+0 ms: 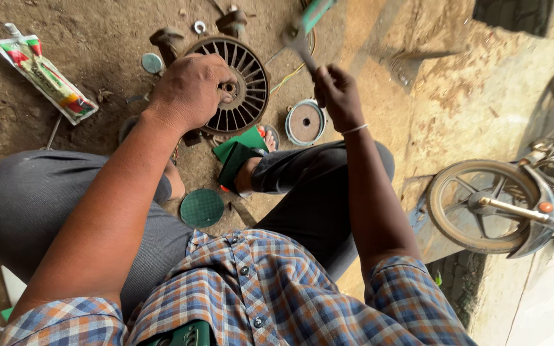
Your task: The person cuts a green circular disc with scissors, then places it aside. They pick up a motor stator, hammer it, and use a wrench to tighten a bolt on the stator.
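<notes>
From the head camera, the left hand (190,90) lies palm-down with fingers curled over the near-left rim of a round, dark, finned metal wheel (242,86) that sits on the dirt ground (97,51) at the far centre. The right hand (338,96) is closed in a fist around the handle of a tool (306,29), which rises blurred above and to the right of the wheel; its exact kind is hard to tell.

Just right of the wheel lies a round rusty disc with a centre hole (305,122). Near the wheel, a foot in a green sandal (242,160) rests between the bent knees, and a flat green round lid (202,207) lies nearer still. A crumpled tube (45,77) lies at the far left, well apart. A small washer (199,27) and a pale round cap (152,63) sit just beyond the wheel's far-left edge. At the right, a motorcycle wheel (482,205) stands beyond a stone ledge (476,102).
</notes>
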